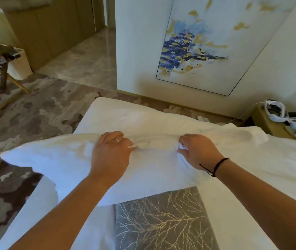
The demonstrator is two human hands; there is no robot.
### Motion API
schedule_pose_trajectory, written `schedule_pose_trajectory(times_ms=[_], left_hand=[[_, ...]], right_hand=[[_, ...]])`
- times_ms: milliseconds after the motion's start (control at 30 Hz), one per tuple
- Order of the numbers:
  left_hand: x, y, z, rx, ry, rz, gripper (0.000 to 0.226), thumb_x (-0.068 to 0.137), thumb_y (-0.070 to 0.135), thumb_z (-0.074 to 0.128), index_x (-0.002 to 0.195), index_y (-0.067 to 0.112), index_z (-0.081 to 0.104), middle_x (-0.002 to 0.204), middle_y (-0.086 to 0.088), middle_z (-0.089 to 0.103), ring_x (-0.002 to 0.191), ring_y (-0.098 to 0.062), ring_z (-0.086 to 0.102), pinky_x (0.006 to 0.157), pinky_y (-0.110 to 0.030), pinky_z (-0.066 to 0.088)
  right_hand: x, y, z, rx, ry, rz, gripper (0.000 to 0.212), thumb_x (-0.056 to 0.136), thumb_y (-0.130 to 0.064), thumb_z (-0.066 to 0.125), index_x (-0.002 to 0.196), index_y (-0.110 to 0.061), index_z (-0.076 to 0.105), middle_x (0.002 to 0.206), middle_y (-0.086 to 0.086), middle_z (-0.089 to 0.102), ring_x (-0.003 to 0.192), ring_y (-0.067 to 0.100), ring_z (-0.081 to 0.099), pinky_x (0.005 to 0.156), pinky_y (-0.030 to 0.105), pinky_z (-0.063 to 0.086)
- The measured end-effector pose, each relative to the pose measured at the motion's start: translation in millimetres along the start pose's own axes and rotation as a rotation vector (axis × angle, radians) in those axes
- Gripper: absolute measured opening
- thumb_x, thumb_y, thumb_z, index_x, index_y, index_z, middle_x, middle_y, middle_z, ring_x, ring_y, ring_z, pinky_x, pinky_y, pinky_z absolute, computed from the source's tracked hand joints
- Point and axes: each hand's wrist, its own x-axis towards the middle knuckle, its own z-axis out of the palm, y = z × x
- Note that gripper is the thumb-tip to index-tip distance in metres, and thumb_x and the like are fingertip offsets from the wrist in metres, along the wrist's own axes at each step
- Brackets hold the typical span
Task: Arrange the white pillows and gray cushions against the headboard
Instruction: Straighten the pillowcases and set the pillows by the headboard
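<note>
I see white pillow point(68, 159) lying across bed point(278, 168), left corner overhanging carpet. Left hand point(111, 156) fingers bunched into its top seam. Gray cushion point(161, 219) just below pillow. Right hand point(197, 152) fingers pinching same seam.

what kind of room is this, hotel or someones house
Most likely a hotel bedroom. Both hands, left hand and right hand, grip a white pillow over a bed with white linen, beside a cluttered nightstand, patterned carpet and large wall painting.

Wall painting point(206, 46) (blue, gold), nightstand point(262, 121)
</note>
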Motion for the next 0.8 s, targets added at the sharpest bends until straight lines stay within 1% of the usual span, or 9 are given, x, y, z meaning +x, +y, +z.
schedule_pose_trajectory(times_ms=[167,267,367,400,467,533,600,667,800], left_hand=[[7.8,46.6,-40.2,-0.200,-0.065,0.160,0.013,0.092,0.023,0.067,0.093,0.015,0.077,0.088,-0.001,0.071,0.096,-0.022,0.060,0.084,-0.037,0.047],[-2.3,66.7,-26.8,-0.312,-0.308,0.265,0.015,0.092,0.037,0.063,0.094,0.028,0.073,0.090,0.006,0.065,0.086,-0.017,0.058,0.074,-0.031,0.046],[-21.4,92.3,15.7,-0.194,-0.579,0.345,0.019,0.094,0.047,0.053,0.092,0.032,0.065,0.089,0.006,0.064,0.082,-0.020,0.059,0.066,-0.030,0.039],[-33.5,101.4,32.7,-0.139,-0.650,0.367,0.021,0.097,0.046,0.049,0.096,0.032,0.064,0.094,0.005,0.066,0.088,-0.021,0.061,0.070,-0.031,0.038],[-64.2,118.4,63.7,-0.064,-0.703,0.423,0.026,0.101,0.043,0.039,0.110,0.034,0.061,0.107,0.008,0.067,0.108,-0.018,0.059,0.098,-0.034,0.036],[-94.9,134.6,82.2,-0.019,-0.620,0.501,0.032,0.098,0.049,0.039,0.118,0.033,0.059,0.116,0.010,0.065,0.122,-0.015,0.054,0.118,-0.045,0.020],[-111.0,151.9,83.0,0.020,-0.582,0.526,0.058,0.087,0.068,0.042,0.125,0.029,0.059,0.124,0.006,0.065,0.129,-0.022,0.052,0.116,-0.057,0.022],[-115.4,165.1,83.5,0.059,-0.595,0.540,0.080,0.078,0.081,0.039,0.136,0.028,0.053,0.134,0.001,0.060,0.133,-0.027,0.046,0.118,-0.055,0.019],[-118.7,189.1,88.3,0.080,-0.584,0.549,0.079,0.077,0.081,0.040,0.136,0.029,0.050,0.133,0.007,0.058,0.126,-0.018,0.048,0.113,-0.038,0.028]], right_hand=[[-112.3,3.4,-62.2,0.133,0.085,0.117,0.025,0.090,-0.035,0.064,0.077,-0.017,0.053,0.073,-0.005,0.052,0.066,0.018,0.047,0.057,0.033,0.038],[-183.0,4.3,-45.4,0.169,0.096,0.206,0.029,0.088,-0.035,0.066,0.073,-0.024,0.043,0.069,-0.009,0.044,0.064,0.017,0.044,0.053,0.031,0.033],[-231.4,5.8,8.6,0.189,0.010,0.351,0.033,0.092,-0.038,0.060,0.071,-0.026,0.037,0.068,-0.009,0.040,0.064,0.018,0.042,0.054,0.031,0.027],[-244.3,5.4,31.9,0.187,-0.063,0.403,0.031,0.094,-0.040,0.057,0.073,-0.024,0.039,0.072,-0.008,0.044,0.067,0.019,0.044,0.057,0.032,0.028],[-271.3,4.1,77.4,0.177,-0.184,0.501,0.028,0.096,-0.042,0.050,0.078,-0.023,0.042,0.083,-0.002,0.054,0.078,0.024,0.053,0.062,0.033,0.031],[-299.9,6.0,105.5,0.198,-0.127,0.600,0.025,0.097,-0.045,0.048,0.086,-0.023,0.048,0.092,0.000,0.058,0.087,0.026,0.056,0.066,0.034,0.036],[-325.2,14.7,117.7,0.212,0.013,0.626,0.029,0.093,-0.050,0.052,0.102,-0.022,0.056,0.100,-0.001,0.061,0.091,0.026,0.056,0.075,0.035,0.044],[-342.8,28.5,120.7,0.160,0.051,0.578,0.045,0.087,-0.062,0.052,0.111,-0.024,0.056,0.109,-0.003,0.062,0.097,0.023,0.056,0.086,0.036,0.045],[-364.4,51.1,125.6,0.132,0.006,0.567,0.068,0.076,-0.081,0.044,0.117,-0.027,0.049,0.119,-0.007,0.057,0.112,0.019,0.051,0.106,0.039,0.032]])
